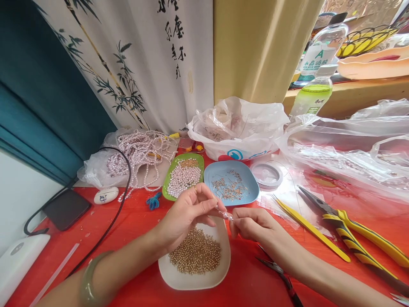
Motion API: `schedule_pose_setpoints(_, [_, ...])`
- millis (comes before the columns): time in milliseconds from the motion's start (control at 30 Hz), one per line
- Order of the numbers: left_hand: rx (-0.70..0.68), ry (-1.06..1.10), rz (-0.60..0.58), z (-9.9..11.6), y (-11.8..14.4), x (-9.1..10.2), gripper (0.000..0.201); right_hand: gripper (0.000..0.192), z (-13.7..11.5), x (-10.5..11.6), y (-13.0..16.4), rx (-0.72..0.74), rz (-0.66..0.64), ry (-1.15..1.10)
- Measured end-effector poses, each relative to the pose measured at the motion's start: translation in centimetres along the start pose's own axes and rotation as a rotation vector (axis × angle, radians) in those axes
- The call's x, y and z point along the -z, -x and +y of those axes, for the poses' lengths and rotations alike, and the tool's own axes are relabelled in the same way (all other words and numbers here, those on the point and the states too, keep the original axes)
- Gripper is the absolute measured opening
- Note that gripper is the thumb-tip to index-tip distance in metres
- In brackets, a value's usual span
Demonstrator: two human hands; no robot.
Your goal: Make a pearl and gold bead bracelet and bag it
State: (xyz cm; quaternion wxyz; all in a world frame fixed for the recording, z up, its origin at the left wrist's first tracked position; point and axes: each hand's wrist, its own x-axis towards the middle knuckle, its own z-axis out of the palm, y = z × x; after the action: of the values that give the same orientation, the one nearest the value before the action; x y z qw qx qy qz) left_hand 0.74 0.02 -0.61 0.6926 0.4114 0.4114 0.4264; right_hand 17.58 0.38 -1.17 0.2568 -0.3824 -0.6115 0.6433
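Observation:
My left hand point(200, 207) is closed in a pinch on one end of a short string of pearly beads point(226, 215). The other end is pinched between the fingers of my right hand point(247, 222). The beads stretch across the small gap between both hands, over the edge of a white dish point(211, 279) filled with gold beads point(195, 251). Just beyond the hands lie a green dish point(166, 187) of pink and white pearls and a blue dish point(209, 170) of metal pins and small findings. The fingertips hide part of the string.
Tweezers point(311, 228), large pliers point(347, 221) and small dark pliers point(275, 268) lie at right. Plastic bags point(238, 128) stand behind. A black cable point(123, 204), a phone point(67, 209) and pearl strands point(137, 151) lie left. Bottles point(315, 96) stand at back right.

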Motion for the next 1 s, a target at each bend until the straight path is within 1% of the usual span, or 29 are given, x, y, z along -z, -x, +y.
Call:
schedule_pose_setpoints(167, [0.005,-0.015,0.011,-0.14,0.20,-0.07,0.010,0.019,0.40,0.10,0.10,-0.045,-0.026,-0.016])
schedule_pose_setpoints(333, [0.016,-0.010,0.039,-0.03,0.16,-0.14,0.010,0.020,0.16,0.03,0.10,-0.036,-0.030,0.013])
schedule_pose_setpoints(467, [-0.004,0.009,0.025,0.05,0.19,-0.34,0.010,0.023,-0.25,0.00,0.07,-0.033,-0.041,0.055])
schedule_pose_setpoints(667, [-0.005,0.023,0.013,0.04,0.41,-0.61,0.011,0.022,-0.26,0.03,0.07,-0.093,-0.070,0.085])
schedule_pose_setpoints(867, [0.008,0.003,0.008,0.12,0.40,-0.51,0.010,0.018,-0.28,-0.03,-0.19,-0.067,-0.065,0.056])
schedule_pose_setpoints(1000, [0.024,-0.023,0.008,0.20,0.42,-0.46,0.010,0.024,-0.29,-0.04,-0.15,-0.051,-0.066,0.113])
